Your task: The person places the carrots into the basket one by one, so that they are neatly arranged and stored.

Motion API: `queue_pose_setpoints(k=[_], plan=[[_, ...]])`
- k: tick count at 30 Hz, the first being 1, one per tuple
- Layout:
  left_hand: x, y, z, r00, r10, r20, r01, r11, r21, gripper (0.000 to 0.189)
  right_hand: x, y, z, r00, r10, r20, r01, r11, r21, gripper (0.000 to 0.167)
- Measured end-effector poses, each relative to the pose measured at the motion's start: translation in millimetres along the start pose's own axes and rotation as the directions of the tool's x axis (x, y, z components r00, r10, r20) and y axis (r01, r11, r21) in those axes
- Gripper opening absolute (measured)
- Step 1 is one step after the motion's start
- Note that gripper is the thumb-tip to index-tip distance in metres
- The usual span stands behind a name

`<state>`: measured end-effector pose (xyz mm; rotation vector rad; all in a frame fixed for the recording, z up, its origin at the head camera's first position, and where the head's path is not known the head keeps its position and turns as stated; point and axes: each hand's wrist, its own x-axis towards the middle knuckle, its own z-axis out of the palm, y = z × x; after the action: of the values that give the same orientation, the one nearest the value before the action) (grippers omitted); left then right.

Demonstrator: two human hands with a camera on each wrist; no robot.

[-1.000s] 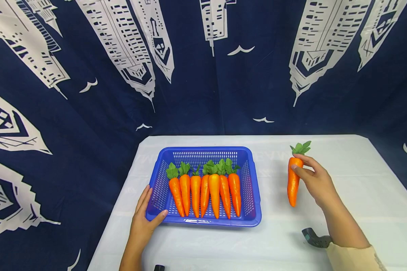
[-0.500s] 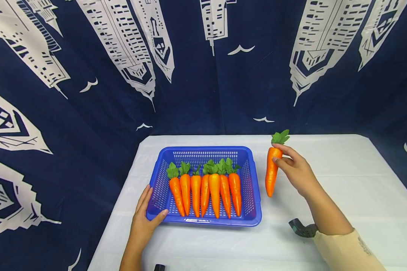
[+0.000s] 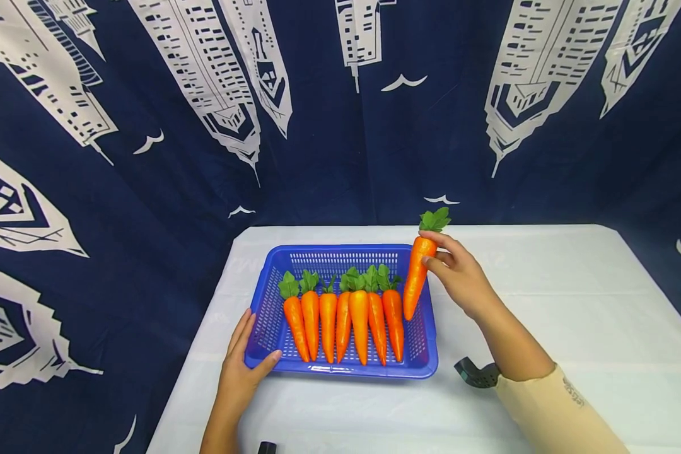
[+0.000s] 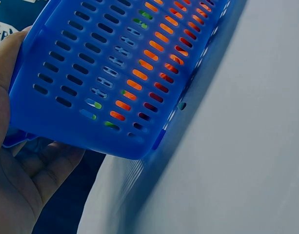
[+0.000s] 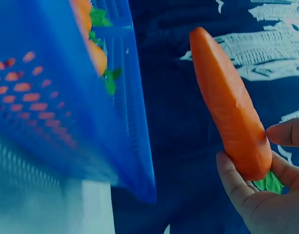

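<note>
In the head view, my right hand [image 3: 458, 274] pinches an orange carrot [image 3: 417, 277] near its leafy end. The carrot is over the right rim of the blue basket [image 3: 352, 372], leaves up and tip slanting down left. Seen from the right wrist, the thumb and fingers [image 5: 232, 183] grip its thick end beside the basket's wall [image 5: 134, 161]. Several more carrots [image 3: 359, 328] lie side by side in the basket, leaves toward the back. My left hand [image 3: 239, 372] rests at the basket's front left corner, spread fingers along the left side, thumb on the front rim.
The white tabletop [image 3: 567, 284] carries the basket on its left half. A navy cloth [image 3: 329, 170] with white building prints hangs behind it. A dark wrist camera [image 3: 477, 373] sits at the right wrist, and another [image 3: 267, 448] shows at the bottom edge.
My right hand has carried the carrot leftward, and up in the frame, from over the table at the right to the basket's right rim. The left hand and basket have stayed put.
</note>
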<state>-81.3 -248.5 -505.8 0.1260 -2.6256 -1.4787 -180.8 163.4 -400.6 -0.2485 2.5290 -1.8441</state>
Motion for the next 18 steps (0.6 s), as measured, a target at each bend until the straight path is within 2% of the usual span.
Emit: queue_pose_setpoints(k=[6,18], plan=[[-0.2,0.2,-1.2,1.0,0.0,-0.002,0.0,1.0,0.003,0.091,10.8,-11,20,0.998,-0.03,0.048,0.031,1.0,-0.005,0.051],[0.3,-0.6,-0.1,1.0,-0.008,0.002,0.008,1.0,-0.012,0.09,36.8,-19,62,0.993,-0.015,0.115,0.019,0.999,-0.035,0.051]])
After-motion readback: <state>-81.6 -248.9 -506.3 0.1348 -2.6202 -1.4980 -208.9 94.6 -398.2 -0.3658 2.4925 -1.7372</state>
